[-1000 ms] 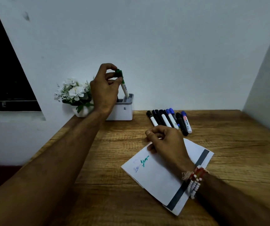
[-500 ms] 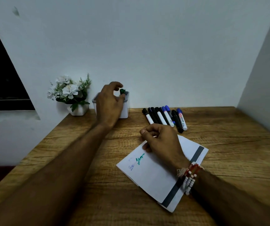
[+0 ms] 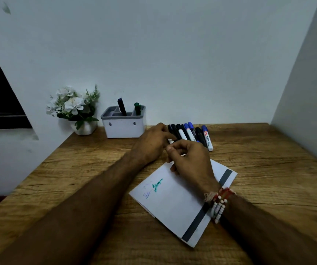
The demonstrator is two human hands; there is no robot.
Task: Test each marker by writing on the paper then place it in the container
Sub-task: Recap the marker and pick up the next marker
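While the left hand [image 3: 150, 145] reaches the row of untested black and blue markers [image 3: 190, 133] near the white plastic container [image 3: 124, 127], I can't tell its grip; right hand [image 3: 190, 159] curls empty on white paper [image 3: 174, 203]. Risk: fingers scatter neighbouring markers.

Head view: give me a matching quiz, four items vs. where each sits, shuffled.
Items:
1. green marker
2. flower pot
3. paper
4. right hand

Places:
A. left of the container, by the wall
B. resting on the paper's far edge
C. standing in the container's right compartment
D. flat on the table, bearing blue and green scribbles

Pairs: 1-C, 2-A, 3-D, 4-B
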